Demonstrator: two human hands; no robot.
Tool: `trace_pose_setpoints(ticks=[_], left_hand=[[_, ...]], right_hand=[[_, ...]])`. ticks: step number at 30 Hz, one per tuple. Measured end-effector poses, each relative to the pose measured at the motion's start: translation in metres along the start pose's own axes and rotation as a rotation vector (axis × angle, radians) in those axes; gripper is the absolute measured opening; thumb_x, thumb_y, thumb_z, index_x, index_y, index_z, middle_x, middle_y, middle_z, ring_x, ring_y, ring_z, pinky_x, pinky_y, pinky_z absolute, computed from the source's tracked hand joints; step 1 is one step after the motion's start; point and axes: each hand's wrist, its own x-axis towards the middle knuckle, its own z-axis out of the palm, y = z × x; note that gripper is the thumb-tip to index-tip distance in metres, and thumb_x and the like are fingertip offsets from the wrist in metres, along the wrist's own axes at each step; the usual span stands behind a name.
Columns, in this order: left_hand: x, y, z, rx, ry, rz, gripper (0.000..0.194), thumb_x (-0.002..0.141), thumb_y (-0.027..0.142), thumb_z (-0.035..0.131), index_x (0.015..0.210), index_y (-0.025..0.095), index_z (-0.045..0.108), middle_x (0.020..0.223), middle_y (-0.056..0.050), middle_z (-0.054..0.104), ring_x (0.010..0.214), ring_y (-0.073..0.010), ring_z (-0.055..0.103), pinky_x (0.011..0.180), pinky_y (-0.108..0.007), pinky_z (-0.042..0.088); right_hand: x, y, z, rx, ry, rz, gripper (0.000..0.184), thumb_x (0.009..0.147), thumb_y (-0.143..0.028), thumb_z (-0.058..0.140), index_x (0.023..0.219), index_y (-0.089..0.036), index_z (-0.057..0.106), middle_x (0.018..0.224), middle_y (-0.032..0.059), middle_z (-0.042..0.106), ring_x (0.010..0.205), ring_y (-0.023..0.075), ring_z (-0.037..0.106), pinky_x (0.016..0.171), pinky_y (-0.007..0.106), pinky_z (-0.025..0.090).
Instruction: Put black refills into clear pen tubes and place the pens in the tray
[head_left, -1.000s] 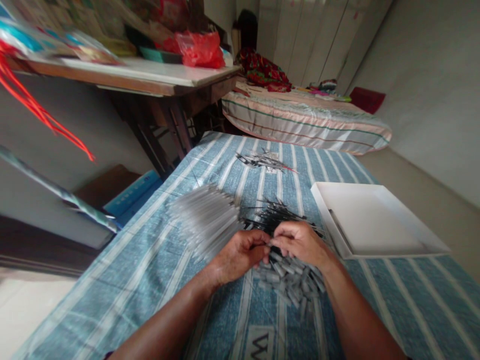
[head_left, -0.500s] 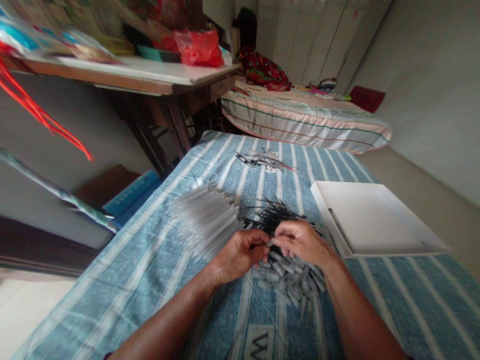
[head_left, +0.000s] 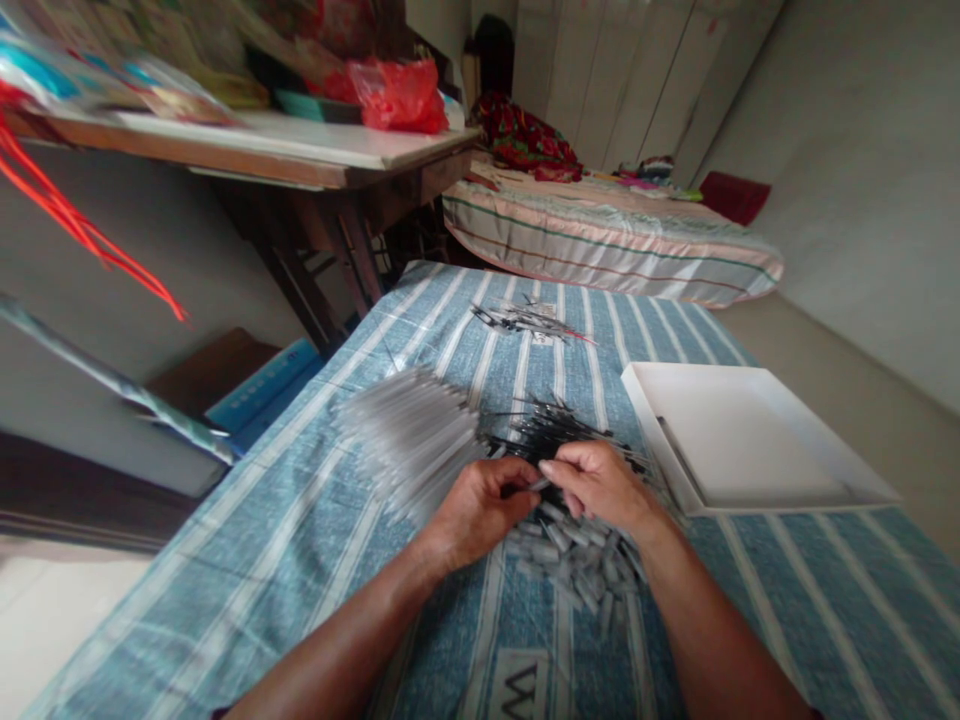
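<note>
My left hand (head_left: 487, 508) and my right hand (head_left: 600, 488) meet over the middle of the cloth, thumbs and fingers pinched. Between the fingertips shows a small grey piece (head_left: 539, 484), mostly covered, which looks like a pen cap. Below the hands lies a loose heap of grey pen caps (head_left: 589, 565). Just beyond them sits a pile of thin black pieces (head_left: 551, 428), like pen refills, partly hidden by my right hand. Left of that, a broad stack of whitish translucent tubes (head_left: 416, 435), like pen barrels, lies side by side, its near end behind my left hand.
A white open box (head_left: 780, 440) with one dark stick inside stands on the right of the striped blue cloth (head_left: 300, 560). Farther back lies a small pile of thin mixed pieces (head_left: 529, 322). A cluttered side table (head_left: 300, 160) and a bed (head_left: 600, 235) stand beyond.
My right hand's fingers have shifted, and its thumb now lies straighter along the small grey piece. My left hand has barely moved. The piles look the same.
</note>
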Motion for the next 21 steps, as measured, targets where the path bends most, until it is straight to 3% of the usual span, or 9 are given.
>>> trace_pose_setpoints(ticks=[5,15,21], left_hand=[[0.000,-0.002,-0.001,0.110,0.016,0.023,0.012,0.073,0.022,0.056,0.076,0.013,0.063,0.062,0.002,0.054,0.059,-0.0107,0.046,0.056,-0.020,0.035],[0.001,-0.001,-0.015,0.362,-0.120,0.023,0.018,0.076,0.023,0.053,0.073,0.014,0.067,0.057,0.004,0.050,0.054,-0.0096,0.043,0.049,-0.019,0.031],[0.001,0.003,-0.017,0.325,-0.036,-0.010,0.015,0.071,0.026,0.060,0.070,0.014,0.068,0.060,0.002,0.055,0.055,-0.0104,0.047,0.050,-0.020,0.033]], right_hand=[[-0.001,-0.004,0.001,0.017,0.017,0.038,0.037,0.083,-0.038,0.049,0.052,-0.019,0.042,0.035,-0.0062,0.046,0.031,0.0048,0.037,0.036,0.015,0.028],[0.000,-0.001,-0.005,0.004,0.070,0.012,0.041,0.083,-0.039,0.050,0.049,-0.019,0.040,0.034,-0.0065,0.045,0.029,0.0045,0.036,0.035,0.015,0.029],[-0.001,0.001,-0.010,0.006,0.023,0.007,0.041,0.084,-0.047,0.047,0.055,-0.018,0.049,0.035,-0.0063,0.046,0.031,0.0059,0.038,0.036,0.017,0.030]])
